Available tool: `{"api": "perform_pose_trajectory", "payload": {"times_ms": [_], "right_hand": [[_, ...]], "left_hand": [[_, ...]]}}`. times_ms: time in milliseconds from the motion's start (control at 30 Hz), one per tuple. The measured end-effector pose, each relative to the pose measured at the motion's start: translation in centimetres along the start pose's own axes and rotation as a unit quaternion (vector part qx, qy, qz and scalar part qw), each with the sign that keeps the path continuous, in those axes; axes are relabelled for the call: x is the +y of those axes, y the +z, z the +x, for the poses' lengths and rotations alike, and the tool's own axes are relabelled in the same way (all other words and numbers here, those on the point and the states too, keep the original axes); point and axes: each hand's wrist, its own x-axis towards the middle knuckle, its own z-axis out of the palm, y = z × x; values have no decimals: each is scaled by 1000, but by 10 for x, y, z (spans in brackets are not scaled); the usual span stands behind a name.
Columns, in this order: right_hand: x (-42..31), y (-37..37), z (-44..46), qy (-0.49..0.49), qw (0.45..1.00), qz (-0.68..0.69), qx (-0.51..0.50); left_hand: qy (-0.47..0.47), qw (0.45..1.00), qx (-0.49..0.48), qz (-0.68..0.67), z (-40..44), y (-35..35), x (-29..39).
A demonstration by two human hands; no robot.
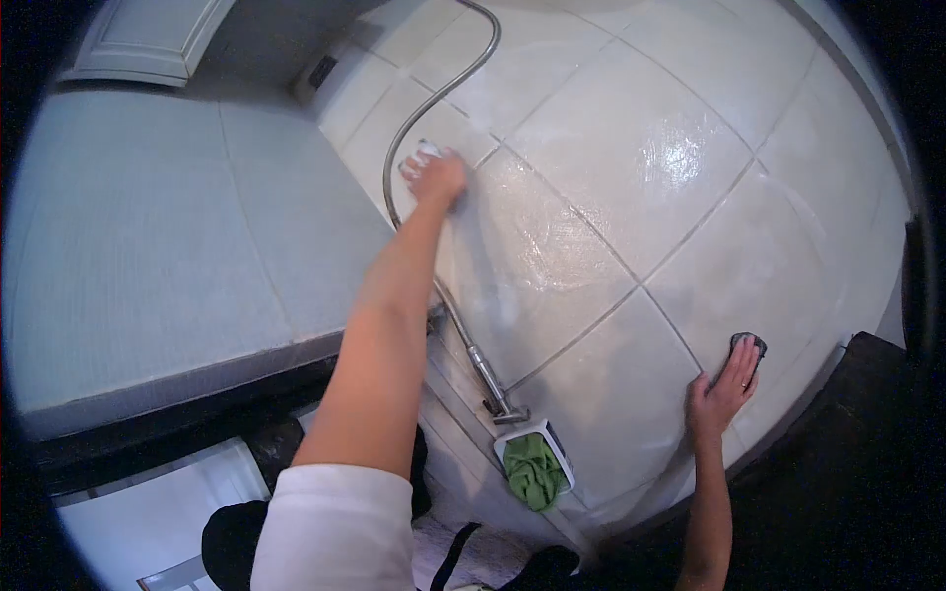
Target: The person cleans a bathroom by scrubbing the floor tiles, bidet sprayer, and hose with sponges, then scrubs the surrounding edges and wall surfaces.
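My left hand is stretched far out over the wet tiled surface. Its fingers are closed on a small pad covered in white foam; its exact kind is mostly hidden. At the right, my right hand presses a dark grey scrubbing pad against the tiles, fingers extended over it. A flexible metal hose curves past my left hand. It ends in a metal spray head between my arms.
A green cloth lies in a small white tray below the spray head. A grey-blue ledge with a raised edge runs along the left. A white panelled door hangs at upper left. Dark furniture borders the lower right.
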Motion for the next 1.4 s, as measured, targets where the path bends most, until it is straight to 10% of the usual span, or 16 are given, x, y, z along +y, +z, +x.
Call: {"api": "perform_pose_trajectory", "payload": {"times_ms": [133,167,300,367,467,533,600,667,767,1000,1067,1333,1400], "right_hand": [[5,5,1,8,1000,-4,1],[6,6,2,-1,1000,-2,4],[-3,2,3,4,1000,-9,-9],[-2,1,2,-3,1000,-13,-9],[1,5,1,-24,1000,-13,-1],[1,9,1,-29,1000,-4,10],[1,8,1,-28,999,-8,23],[-2,6,0,-24,1000,1,19],[2,6,0,-28,1000,1,14],[-2,3,0,-28,999,3,31],[-2,2,-2,-19,999,-2,32],[3,10,6,-21,997,-8,68],[0,7,-8,-18,999,-5,37]], "left_hand": [[-13,1000,-23,-18,30,-23,-2],[29,996,83,16,48,1,-9],[317,939,-60,121,-21,3,62],[462,876,139,23,-71,49,93],[443,886,109,-81,-103,44,92],[385,908,63,156,-60,18,66],[125,965,-229,43,-21,-33,27],[51,982,182,22,-21,17,-27],[53,966,238,82,-97,37,-42],[311,948,-5,60,-216,-13,-57],[366,881,3,300,-196,-39,-66],[43,969,112,216,-133,-6,-47],[99,960,97,244,-154,-9,-68]]}}
